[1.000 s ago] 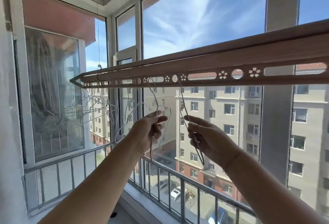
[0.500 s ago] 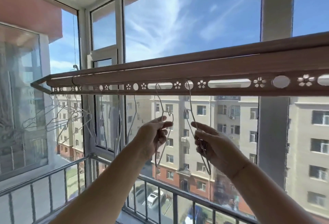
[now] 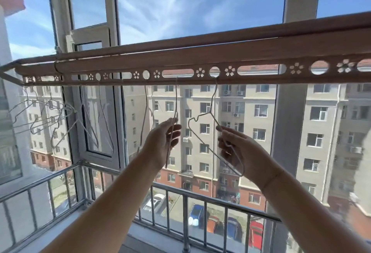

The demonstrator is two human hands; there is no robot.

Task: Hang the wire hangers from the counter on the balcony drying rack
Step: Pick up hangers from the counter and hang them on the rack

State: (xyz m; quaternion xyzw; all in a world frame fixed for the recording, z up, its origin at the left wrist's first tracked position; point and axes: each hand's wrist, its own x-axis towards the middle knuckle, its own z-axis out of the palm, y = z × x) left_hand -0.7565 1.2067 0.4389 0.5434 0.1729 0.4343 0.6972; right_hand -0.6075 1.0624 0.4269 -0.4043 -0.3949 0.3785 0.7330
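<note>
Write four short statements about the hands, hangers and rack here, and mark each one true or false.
1. The left hand and the right hand each hold a wire hanger. True.
2. The right hanger hooks at a round hole in the drying rack. True.
3. The left hanger carries a shirt. False: it is bare wire.
4. Nothing else hangs on the rack. False: several other hangers hang near its left end.

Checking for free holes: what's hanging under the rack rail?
Under the rack rail: first hanger in the left hand, second hanger in the right hand, more hangers leftward. Overlap at the far left hides their count.
</note>
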